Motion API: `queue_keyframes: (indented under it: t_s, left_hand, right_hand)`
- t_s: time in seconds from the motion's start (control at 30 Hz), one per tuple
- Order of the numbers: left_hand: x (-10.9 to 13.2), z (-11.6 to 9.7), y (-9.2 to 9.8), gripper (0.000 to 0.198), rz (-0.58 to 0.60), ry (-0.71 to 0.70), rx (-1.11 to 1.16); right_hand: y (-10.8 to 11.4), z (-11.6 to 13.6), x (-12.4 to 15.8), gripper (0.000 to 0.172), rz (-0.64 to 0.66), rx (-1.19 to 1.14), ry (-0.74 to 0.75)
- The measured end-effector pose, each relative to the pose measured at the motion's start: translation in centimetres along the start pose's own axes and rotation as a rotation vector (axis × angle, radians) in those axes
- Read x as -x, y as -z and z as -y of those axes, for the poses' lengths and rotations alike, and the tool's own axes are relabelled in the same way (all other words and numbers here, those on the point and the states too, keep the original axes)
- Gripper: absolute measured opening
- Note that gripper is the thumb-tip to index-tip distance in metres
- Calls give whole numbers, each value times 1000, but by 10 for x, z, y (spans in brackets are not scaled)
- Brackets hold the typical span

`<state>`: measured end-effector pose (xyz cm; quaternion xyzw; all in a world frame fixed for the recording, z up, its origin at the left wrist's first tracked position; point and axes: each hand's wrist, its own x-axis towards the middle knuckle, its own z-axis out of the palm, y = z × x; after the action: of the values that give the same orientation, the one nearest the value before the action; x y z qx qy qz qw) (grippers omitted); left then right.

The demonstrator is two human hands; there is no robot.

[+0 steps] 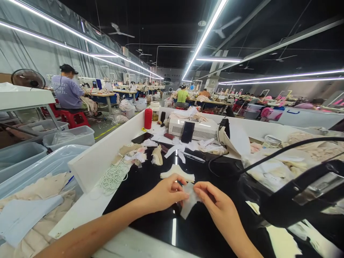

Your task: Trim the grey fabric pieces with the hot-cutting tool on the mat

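Between my hands, over the glossy black work surface (pixel 150 215), hangs a thin, translucent whitish piece of material (pixel 189 201). My left hand (pixel 168 193) pinches its left side between thumb and fingers. On the opposite side, my right hand (pixel 215 200) grips the upper right edge with closed fingertips. Just beyond them a cream curved fabric piece (pixel 177 173) lies flat, its lower edge partly hidden by my left fingers. Whether the translucent piece is fabric or film I cannot tell.
Pale green elastic loops (pixel 114 177) and fabric scraps (pixel 137 156) lie left. Behind stand a phone (pixel 187 132), a white vented machine (pixel 206 125) and a red thread cone (pixel 148 118). A black lamp-like arm (pixel 298 200) juts in at right. Low white walls (pixel 107 147) edge the table.
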<state>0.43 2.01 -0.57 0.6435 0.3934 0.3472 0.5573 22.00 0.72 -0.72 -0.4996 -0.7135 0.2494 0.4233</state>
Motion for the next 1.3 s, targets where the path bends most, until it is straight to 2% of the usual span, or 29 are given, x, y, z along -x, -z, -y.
queue_keyframes:
  t_s: [0.13, 0.27, 0.4, 0.53, 0.73, 0.97, 1.1, 1.17, 1.3]
  left_hand:
    - [-12, -2, 17, 30, -159, -30, 15]
    - [-33, -4, 32, 25, -294, -64, -63]
    - [-50, -5, 39, 20, -353, -90, -267]
    - [-53, -4, 42, 22, -357, -114, -572]
    - [-46, 6, 39, 16, -319, -65, -914]
    - [-46, 13, 40, 6, -276, -64, -1119]
    - [-45, 17, 45, 9, -271, -136, -1167]
    - [-44, 20, 50, 12, -276, -193, -1177]
    - [-43, 24, 61, 17, -315, -340, -1189]
  right_hand:
    - [-11, -1, -28, 37, -47, 0, 21]
    - [-24, -12, -57, 39, -75, 49, 38]
    - [-36, -27, -76, 28, -53, 142, 25]
    - [-45, -39, -84, 28, 1, 262, -4]
    - [-52, -48, -81, 28, 60, 425, -7]
    - [-58, -47, -75, 26, 50, 475, 68]
    - [-55, -27, -71, 25, -19, 460, 121]
    - [-50, -10, -63, 16, -37, 441, 156]
    - [-33, 23, -27, 8, 20, 350, 260]
